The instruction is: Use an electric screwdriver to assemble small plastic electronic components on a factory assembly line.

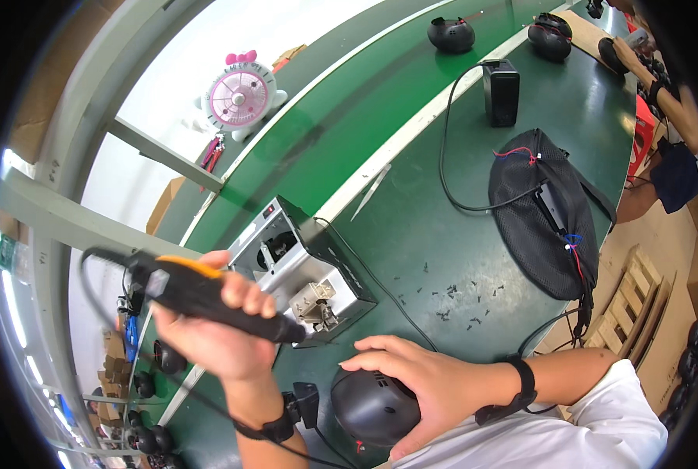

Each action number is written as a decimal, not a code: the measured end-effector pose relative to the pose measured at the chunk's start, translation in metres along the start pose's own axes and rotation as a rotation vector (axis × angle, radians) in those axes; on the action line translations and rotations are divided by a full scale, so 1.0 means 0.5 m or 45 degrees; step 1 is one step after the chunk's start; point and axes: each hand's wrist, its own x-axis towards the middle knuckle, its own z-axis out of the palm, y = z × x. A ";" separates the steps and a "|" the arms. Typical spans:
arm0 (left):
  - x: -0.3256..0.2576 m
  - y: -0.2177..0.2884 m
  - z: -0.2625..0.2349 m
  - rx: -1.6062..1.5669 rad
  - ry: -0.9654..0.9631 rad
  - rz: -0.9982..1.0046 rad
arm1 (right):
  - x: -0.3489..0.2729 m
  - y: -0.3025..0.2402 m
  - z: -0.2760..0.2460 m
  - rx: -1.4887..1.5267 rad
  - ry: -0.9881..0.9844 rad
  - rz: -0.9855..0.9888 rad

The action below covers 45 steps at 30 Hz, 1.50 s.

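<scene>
My left hand is wrapped round a black electric screwdriver with an orange strip. Its nose points down and right, beside the pickup end of a grey and black box-shaped screw feeder. Whether the bit touches the feeder cannot be seen. My right hand lies curved over a rounded, glossy black plastic housing close to my body, thumb on one side and fingers over the top. A short red wire pokes out below the housing. Part of its surface is hidden under my palm.
Loose dark screws lie scattered on the green table. A black mesh bag and a black box with a cable stand to the right. Beyond runs a green conveyor carrying a housing. A co-worker's hand is at far right.
</scene>
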 end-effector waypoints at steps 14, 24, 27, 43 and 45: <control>-0.091 0.043 0.000 -0.306 -0.461 -0.209 | 0.027 -0.010 0.011 -0.038 -0.082 0.089; -0.106 -0.039 -0.047 -0.765 -0.281 -0.296 | 0.037 -0.013 0.021 -0.051 0.003 0.160; -0.109 -0.041 -0.045 -0.793 -0.321 -0.295 | 0.039 -0.014 0.017 -0.035 -0.003 0.171; -0.021 0.046 -0.006 -0.416 -0.545 0.144 | 0.008 -0.015 -0.003 -0.072 0.122 0.145; 0.001 0.050 0.000 -0.152 -0.468 0.393 | -0.002 -0.019 -0.004 -0.150 0.210 0.028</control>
